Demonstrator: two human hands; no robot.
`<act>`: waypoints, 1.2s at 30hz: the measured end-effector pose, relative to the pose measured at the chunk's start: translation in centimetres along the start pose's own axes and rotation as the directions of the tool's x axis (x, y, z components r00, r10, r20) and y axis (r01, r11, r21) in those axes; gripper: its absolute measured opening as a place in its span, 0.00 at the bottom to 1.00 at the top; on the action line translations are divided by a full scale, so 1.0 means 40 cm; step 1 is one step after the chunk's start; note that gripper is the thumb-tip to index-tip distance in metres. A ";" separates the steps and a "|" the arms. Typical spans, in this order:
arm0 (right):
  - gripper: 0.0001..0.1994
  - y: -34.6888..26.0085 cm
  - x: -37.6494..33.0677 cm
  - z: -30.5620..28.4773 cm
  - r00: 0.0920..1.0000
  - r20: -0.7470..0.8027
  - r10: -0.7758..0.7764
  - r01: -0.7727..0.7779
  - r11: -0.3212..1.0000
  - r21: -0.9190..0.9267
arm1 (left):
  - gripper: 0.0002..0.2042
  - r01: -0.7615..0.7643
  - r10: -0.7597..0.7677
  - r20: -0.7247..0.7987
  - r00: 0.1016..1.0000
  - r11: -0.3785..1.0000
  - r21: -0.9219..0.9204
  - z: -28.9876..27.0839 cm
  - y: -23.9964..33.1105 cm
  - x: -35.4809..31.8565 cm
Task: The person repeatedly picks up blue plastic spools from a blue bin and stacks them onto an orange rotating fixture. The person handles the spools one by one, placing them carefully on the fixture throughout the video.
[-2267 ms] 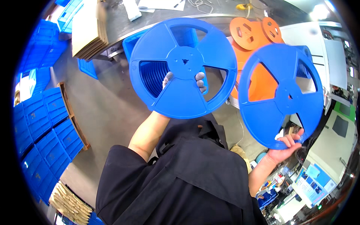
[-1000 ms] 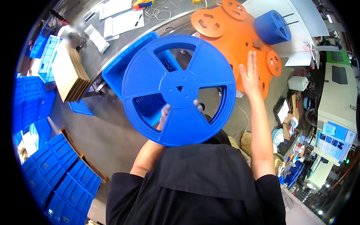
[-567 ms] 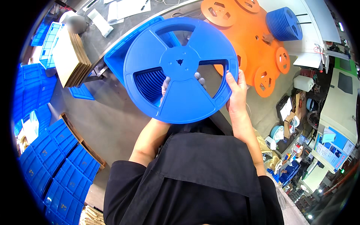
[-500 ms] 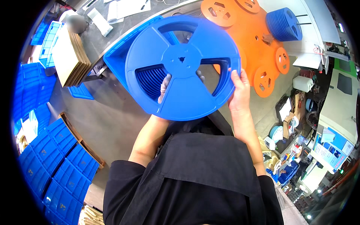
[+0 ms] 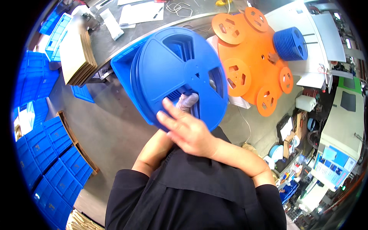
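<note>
I hold a large blue plastic reel (image 5: 172, 73) up in front of my chest, tilted with its face turned to the right. My left hand (image 5: 187, 101) is behind it; only a pale gloved fingertip shows through a spoke opening near the hub. My right hand (image 5: 188, 131) reaches across my left forearm and lies against the reel's lower rim with its fingers spread and straight. A blue crate (image 5: 122, 66) shows just behind the reel's left edge.
Several orange reels (image 5: 249, 50) lie on the table at the upper right, beside a stack of blue reels (image 5: 290, 43). A pile of cardboard sheets (image 5: 76, 53) and papers (image 5: 141, 11) sit on the grey bench. Blue bins (image 5: 46, 153) line the floor at left.
My right hand has slid from the reel's right rim across to its lower left edge. The reel has tilted so its face is seen more edge-on.
</note>
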State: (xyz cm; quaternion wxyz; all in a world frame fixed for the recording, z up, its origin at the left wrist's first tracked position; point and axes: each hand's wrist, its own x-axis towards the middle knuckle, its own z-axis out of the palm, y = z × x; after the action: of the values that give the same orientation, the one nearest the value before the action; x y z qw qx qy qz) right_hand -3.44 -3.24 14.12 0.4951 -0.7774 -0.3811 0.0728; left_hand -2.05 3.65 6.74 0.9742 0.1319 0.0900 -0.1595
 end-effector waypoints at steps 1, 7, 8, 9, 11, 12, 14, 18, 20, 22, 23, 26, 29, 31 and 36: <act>0.31 -0.006 0.007 0.016 0.997 0.077 -0.020 0.017 0.999 0.047 | 0.28 0.160 -0.143 0.141 0.980 0.981 -0.113 -0.062 -0.003 0.007; 0.20 0.007 0.022 -0.085 0.987 0.093 -0.131 0.145 0.977 -0.160 | 0.31 0.054 -0.050 -0.188 0.981 0.998 0.016 -0.102 0.037 -0.095; 0.17 0.033 0.011 -0.107 0.997 -0.015 -0.080 0.077 0.984 -0.161 | 0.32 0.061 -0.060 0.009 0.998 0.968 -0.245 -0.129 0.045 -0.096; 0.16 0.067 -0.007 -0.127 0.981 -0.192 0.004 -0.027 0.993 -0.116 | 0.32 0.128 -0.025 0.216 0.976 0.868 -0.479 -0.158 0.048 -0.090; 0.15 0.139 -0.014 -0.137 0.828 -0.512 0.228 -0.170 0.973 0.158 | 0.33 0.145 -0.022 0.171 0.985 0.647 -0.749 -0.194 0.059 -0.114; 0.15 0.195 -0.019 -0.138 0.698 -0.609 0.376 -0.187 0.917 0.352 | 0.34 0.141 -0.068 0.124 0.990 0.361 -0.922 -0.197 0.083 -0.141; 0.15 0.353 -0.063 -0.123 0.614 -0.534 0.581 -0.326 0.803 0.499 | 0.34 -0.003 -0.064 -0.090 0.994 0.801 -0.599 -0.258 0.105 -0.169; 0.15 0.689 -0.196 0.041 0.466 -0.273 0.841 -0.679 0.538 0.499 | 0.33 -0.063 -0.022 -0.372 0.928 0.974 -0.217 -0.387 0.124 -0.250; 0.16 0.813 -0.244 0.171 0.460 -0.078 0.884 -0.834 0.461 0.305 | 0.31 -0.122 0.011 -0.551 0.835 0.979 -0.165 -0.466 0.096 -0.321; 0.19 0.873 -0.253 0.293 0.472 0.082 0.878 -0.881 0.473 0.008 | 0.28 -0.150 0.045 -0.665 0.746 0.983 -0.103 -0.534 0.084 -0.368; 0.20 0.888 -0.246 0.355 0.492 0.190 0.849 -0.836 0.522 -0.168 | 0.28 -0.165 0.068 -0.712 0.699 0.984 -0.068 -0.554 0.056 -0.408; 0.26 0.964 -0.200 0.543 0.702 0.423 0.573 -0.485 0.819 -0.306 | 0.29 -0.157 0.083 -0.791 0.606 0.987 -0.017 -0.635 0.022 -0.457; 0.33 0.983 -0.072 0.740 0.710 0.619 0.335 -0.099 0.919 -0.383 | 0.29 -0.219 0.173 -0.802 0.572 0.974 0.054 -0.689 -0.029 -0.492; 0.34 1.005 0.012 0.858 0.645 0.745 0.167 0.144 0.932 -0.334 | 0.30 -0.246 0.183 -0.820 0.542 0.968 0.053 -0.709 -0.040 -0.486; 0.18 1.062 0.076 1.053 0.467 0.877 -0.117 0.624 0.746 -0.233 | 0.32 -0.163 0.224 -0.853 0.472 0.973 0.166 -0.746 -0.038 -0.456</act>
State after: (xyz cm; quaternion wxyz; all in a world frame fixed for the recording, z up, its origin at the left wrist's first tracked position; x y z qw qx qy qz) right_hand 0.14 19.56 -41.16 0.0289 -0.6457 -0.7359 0.2016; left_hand -23.53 16.03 -17.97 0.8041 0.2330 0.5457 0.0365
